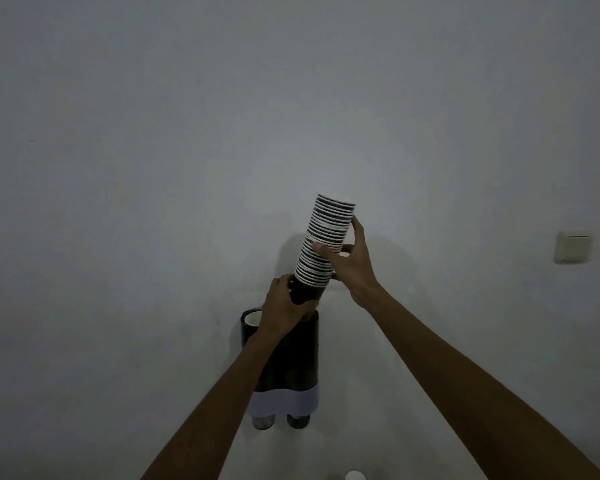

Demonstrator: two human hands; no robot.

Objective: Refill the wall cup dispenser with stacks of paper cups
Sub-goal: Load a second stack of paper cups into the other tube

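A: Where is the stack of paper cups (324, 242)?

B: Up in front of the grey wall (153, 133), tilted with its top leaning right, just above the right tube of the dark wall dispenser (291, 358).

A: And the hands?

B: The left hand (286, 311) is closed around the stack's dark bottom cup at the tube mouth. The right hand (352, 261) grips the striped rims midway up, thumb in front.

A: Anything in the left tube?

B: A white cup rim (252, 318) shows at its top. Two cup bottoms (280, 421) poke out below the pale band.

Dim, grey, soft-edged, vignetted corners.
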